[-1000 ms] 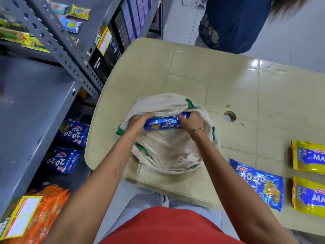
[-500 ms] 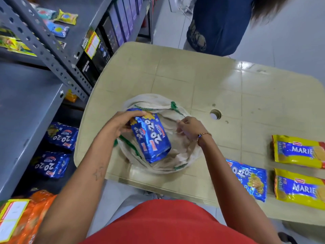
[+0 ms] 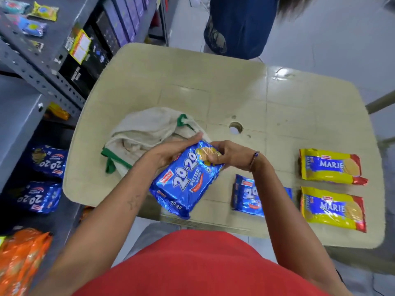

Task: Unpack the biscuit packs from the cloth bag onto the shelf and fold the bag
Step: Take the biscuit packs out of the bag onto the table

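Note:
A blue 20-20 butter biscuit pack (image 3: pixel 185 182) is held above the beige table's near edge. My left hand (image 3: pixel 171 153) grips its upper left side and my right hand (image 3: pixel 226 155) pinches its top right corner. The cream cloth bag (image 3: pixel 147 130) with green trim lies slumped on the table just behind and left of my hands; what is inside it is hidden. Another blue 20-20 pack (image 3: pixel 249 195) lies on the table to the right, partly behind my right forearm. Two yellow Marie packs (image 3: pixel 330 166) (image 3: pixel 333 208) lie further right.
The grey metal shelf (image 3: pixel 19 116) stands at the left, with two blue 20-20 packs (image 3: pixel 50 160) (image 3: pixel 39 197) on a lower level and an orange pack (image 3: pixel 19 257) below. The table (image 3: pixel 235 86) has a centre hole (image 3: pixel 235 127). A person in dark blue (image 3: pixel 241 24) stands beyond it.
The blue pack has come up out of the bag and toward me, and now both hands hold it. The bag has slumped to the left on the table.

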### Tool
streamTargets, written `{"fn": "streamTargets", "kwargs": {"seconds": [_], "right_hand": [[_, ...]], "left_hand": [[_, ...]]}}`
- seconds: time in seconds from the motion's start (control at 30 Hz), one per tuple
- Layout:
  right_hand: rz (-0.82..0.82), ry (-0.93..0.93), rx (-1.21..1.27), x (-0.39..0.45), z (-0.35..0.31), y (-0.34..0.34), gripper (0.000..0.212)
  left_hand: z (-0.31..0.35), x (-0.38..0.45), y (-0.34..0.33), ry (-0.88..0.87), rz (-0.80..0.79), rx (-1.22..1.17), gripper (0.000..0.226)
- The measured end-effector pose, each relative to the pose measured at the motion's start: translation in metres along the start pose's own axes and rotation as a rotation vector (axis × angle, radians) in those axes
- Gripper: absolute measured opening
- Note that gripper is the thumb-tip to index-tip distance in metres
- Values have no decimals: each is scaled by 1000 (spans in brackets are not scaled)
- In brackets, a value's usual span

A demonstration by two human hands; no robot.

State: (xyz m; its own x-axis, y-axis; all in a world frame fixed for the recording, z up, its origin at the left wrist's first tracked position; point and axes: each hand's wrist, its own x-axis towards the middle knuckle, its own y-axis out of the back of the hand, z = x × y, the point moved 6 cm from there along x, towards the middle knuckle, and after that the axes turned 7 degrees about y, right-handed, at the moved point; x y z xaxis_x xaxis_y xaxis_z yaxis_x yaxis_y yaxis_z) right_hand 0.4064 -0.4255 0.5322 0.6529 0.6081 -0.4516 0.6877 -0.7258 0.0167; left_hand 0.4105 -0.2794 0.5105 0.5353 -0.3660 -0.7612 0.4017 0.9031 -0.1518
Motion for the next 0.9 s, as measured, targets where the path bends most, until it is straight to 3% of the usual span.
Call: {"fn": "streamTargets", "kwargs": {"seconds": [0.1, 0.2, 0.3, 0.37, 0.47, 0.53, 0.67, 0.8, 0.9], "right_hand": [[281, 64, 27, -28, 4, 40, 29], [495, 78, 93, -58, 20, 82, 37], [671, 73, 203, -87, 46, 116, 25], [775, 54, 256, -104, 67, 133, 32], [894, 33, 249, -119, 92, 147, 54], [977, 3, 208, -126, 109, 158, 51], [1048, -116, 200, -137, 142, 176, 31], [1017, -213, 176, -128, 162, 184, 38], [1023, -304, 25, -126, 168, 185, 52]], "left_hand": [[23, 11, -18, -108, -25, -59, 72], [32, 31, -22, -94, -2, -147, 83], [25, 51, -41, -65, -37, -224, 73], [18, 61, -71, -73, -76, -245, 58], [24, 75, -105, -167, 81, -249, 16], [30, 89, -119, -188, 191, -210, 14], [28, 117, -136, -140, 281, -105, 28], [23, 132, -131, -113, 397, 63, 33], [18, 135, -134, -90, 412, 219, 40]]}}
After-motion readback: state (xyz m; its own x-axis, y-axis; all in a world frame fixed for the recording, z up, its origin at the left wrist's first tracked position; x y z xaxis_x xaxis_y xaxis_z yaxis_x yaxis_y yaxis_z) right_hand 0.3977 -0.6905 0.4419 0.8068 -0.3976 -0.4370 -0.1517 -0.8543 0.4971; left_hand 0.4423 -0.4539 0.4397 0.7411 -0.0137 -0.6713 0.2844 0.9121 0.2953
